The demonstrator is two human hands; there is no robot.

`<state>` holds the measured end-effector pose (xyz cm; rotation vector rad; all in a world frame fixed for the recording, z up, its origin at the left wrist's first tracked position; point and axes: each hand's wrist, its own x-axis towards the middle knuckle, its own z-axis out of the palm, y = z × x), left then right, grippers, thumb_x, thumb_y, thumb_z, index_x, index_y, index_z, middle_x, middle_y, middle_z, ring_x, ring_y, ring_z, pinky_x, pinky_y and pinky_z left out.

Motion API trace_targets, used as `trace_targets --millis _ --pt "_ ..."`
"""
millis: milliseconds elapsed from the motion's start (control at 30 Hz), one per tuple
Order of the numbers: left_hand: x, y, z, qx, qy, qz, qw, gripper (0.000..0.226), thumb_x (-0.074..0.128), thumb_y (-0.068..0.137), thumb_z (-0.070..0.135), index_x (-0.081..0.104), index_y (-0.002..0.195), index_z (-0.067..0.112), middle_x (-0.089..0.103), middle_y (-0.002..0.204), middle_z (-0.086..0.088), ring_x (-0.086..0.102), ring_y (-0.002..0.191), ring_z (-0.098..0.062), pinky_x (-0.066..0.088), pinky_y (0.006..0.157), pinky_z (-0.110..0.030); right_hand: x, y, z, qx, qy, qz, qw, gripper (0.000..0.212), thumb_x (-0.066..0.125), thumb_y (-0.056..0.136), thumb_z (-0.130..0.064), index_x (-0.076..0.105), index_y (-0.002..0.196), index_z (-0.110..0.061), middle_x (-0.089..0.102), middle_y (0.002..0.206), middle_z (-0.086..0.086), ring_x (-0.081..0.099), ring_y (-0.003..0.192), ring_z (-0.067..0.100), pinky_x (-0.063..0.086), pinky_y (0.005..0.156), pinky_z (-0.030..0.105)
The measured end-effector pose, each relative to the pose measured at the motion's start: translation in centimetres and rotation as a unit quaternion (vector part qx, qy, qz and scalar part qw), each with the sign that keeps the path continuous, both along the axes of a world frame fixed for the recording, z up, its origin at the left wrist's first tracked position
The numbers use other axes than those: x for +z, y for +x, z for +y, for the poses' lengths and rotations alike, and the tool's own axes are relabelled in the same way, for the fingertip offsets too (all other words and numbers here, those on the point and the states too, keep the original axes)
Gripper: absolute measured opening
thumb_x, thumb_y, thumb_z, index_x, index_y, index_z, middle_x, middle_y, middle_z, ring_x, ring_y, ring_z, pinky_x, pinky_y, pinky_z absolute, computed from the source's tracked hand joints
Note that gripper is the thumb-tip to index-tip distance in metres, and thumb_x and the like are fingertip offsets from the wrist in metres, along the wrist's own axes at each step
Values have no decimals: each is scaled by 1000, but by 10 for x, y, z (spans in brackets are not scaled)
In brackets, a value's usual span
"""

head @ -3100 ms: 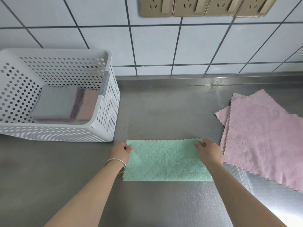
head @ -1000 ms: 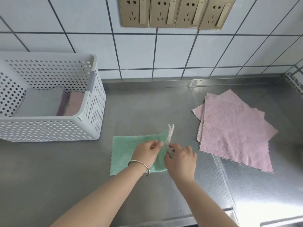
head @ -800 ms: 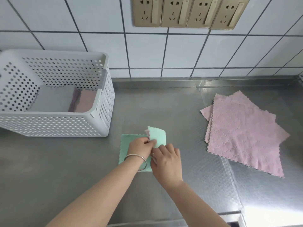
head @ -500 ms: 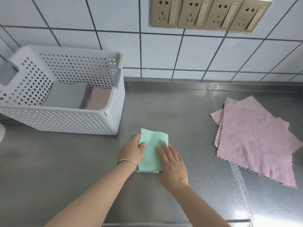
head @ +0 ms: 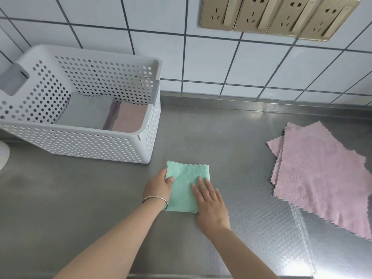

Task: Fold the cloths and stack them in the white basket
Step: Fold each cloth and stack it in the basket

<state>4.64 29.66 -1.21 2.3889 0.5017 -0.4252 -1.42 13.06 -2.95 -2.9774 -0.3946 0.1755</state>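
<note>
Left hand (head: pixel 159 185) pinched green cloth (head: pixel 185 178) edge, right hand (head: pixel 211 200) flat on top — careless lift toward basket (head: pixel 145 141) risked unfolding.

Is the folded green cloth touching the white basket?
Apart. The head view shows a strip of bare steel counter between the green cloth and the white basket's near corner.
</note>
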Motion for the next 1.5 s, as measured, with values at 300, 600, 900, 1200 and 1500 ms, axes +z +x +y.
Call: trace_targets --millis 300,600,900,1200,1500 --pt "-7 0 4 13 1 -29 999 45 56 89 35 44 130 22 65 102 -9 60 97 -31 46 79 -33 -7 0 -2 -5 -7 27 1000 94 82 40 -20 54 130 -18 50 139 2 32 131 19 44 96 40" --pt "-11 -12 5 -97 145 -200 964 56 61 83 32 46 134 16 57 117 -7 57 103 -29 50 80 -38 23 11 -9 12 89 35 995 70 37 76 -38 37 143 -16 26 152 1 20 143 21 5 114 36" --pt "-35 -15 -9 -348 228 -177 892 62 31 86 46 46 137 13 39 146 -9 25 137 -24 16 108 -44 1 39 9 -38 -24 -2 999 57 33 88 -39 53 131 -8 45 143 6 37 136 20 7 110 36" --pt "-49 -17 -3 -331 213 -177 902 67 33 86 53 29 142 17 30 150 -15 22 139 -30 15 110 -41 -22 38 2 -61 -19 -17 998 64 31 91 -47 27 143 -9 29 151 4 -3 146 14 8 112 38" --pt "-52 -13 -3 -327 194 -186 906 67 38 83 52 38 140 17 33 147 -18 24 137 -29 12 112 -38 -23 38 2 -63 -2 -18 998 63 33 90 -47 29 141 -10 37 148 5 24 138 17 13 110 40"
